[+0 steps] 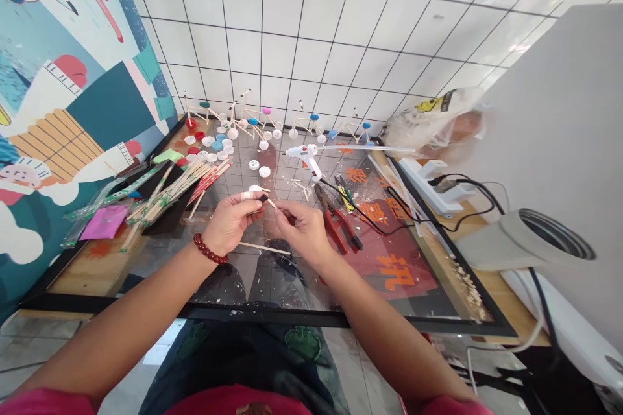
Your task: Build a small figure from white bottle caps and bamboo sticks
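My left hand (231,219) and my right hand (302,227) meet over the glass tabletop (272,279). Both pinch a thin wooden stick (271,203) between their fingertips, and the left fingers also grip a small dark piece at the stick's end. A white bandage wraps one left fingertip, and a red bead bracelet (210,250) circles the left wrist. Another loose stick (263,248) lies on the glass just below my hands.
A white glue gun (306,157) and red pliers (335,219) lie beyond my right hand. Bundled chopsticks (170,193) and bottle caps (214,142) are at left. Small stick bicycles (253,120) line the tiled wall. A power strip (435,185) and cables sit right.
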Demonstrator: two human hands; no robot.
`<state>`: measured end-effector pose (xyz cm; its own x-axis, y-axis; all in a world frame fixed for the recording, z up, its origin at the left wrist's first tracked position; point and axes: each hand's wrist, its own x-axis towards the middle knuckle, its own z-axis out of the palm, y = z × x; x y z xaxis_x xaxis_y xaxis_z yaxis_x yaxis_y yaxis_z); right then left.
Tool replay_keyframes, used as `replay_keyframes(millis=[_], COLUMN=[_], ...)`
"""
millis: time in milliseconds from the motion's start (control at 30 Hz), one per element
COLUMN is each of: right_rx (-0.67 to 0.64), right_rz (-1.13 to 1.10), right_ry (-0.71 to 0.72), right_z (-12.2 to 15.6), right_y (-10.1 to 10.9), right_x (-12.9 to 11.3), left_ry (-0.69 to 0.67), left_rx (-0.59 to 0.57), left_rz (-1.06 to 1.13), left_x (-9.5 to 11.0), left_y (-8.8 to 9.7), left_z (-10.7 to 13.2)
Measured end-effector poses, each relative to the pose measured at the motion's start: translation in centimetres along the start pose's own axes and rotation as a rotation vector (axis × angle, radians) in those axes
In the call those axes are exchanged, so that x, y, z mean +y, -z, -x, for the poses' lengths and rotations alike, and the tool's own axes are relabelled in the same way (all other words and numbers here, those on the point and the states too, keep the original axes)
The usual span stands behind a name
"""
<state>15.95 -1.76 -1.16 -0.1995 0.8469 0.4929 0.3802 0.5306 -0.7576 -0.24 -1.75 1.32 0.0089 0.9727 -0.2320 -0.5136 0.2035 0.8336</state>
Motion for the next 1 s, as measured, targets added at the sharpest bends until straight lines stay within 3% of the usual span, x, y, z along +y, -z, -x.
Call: replay_keyframes(millis=[767,1000], right_rx=[-0.044,-0.018], right_rz=[0.219,0.502], right_ry=[0.165,0.336], right_z=[-0.1,-0.1], right_y=[0.3,0.5], right_x=[0.8,1.8], left_ry=[0.094,0.111], left_rx=[0.081,0.082], left_rz=[0.015,0.057], left_x=[-0.1,-0.1], left_y=[0.3,0.5], left_z=[-0.4,-0.6])
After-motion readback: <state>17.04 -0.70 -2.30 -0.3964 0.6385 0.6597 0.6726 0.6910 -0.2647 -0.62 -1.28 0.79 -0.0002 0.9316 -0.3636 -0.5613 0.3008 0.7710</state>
